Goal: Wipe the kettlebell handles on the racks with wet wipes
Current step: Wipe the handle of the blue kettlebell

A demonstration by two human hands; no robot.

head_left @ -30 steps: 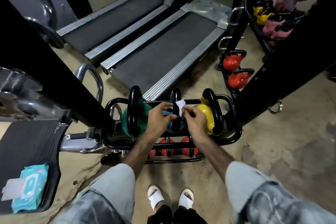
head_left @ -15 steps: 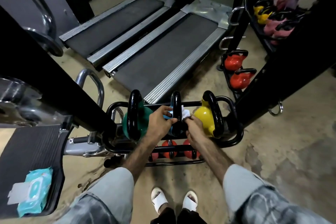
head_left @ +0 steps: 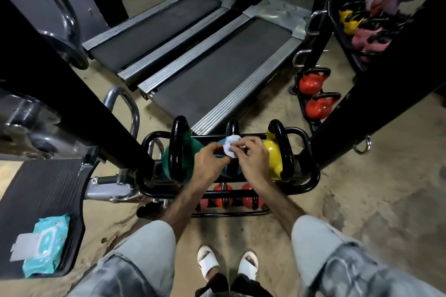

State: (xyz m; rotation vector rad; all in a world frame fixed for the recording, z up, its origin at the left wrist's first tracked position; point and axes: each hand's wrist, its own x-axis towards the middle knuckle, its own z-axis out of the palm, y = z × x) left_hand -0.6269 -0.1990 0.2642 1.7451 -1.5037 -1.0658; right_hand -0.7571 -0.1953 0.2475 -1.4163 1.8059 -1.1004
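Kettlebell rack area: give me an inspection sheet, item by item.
Surface: stained concrete floor.
Job's things: green kettlebell, blue kettlebell and yellow kettlebell on the rack; red kettlebells on the lower shelf; white wipe at the blue one's handle.
Clutter: wipes pack on a black ribbed platform.
Grippers: left hand and right hand both pinch the wipe.
Cables: nothing seen.
Surroundings: two treadmills; second rack of kettlebells on the right.

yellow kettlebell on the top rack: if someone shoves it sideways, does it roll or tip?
Probably neither. The yellow kettlebell looks dense for its size and sits low between the rack rails, which should block rolling. Its glossy black handle may be slick, so a push there might slip off.
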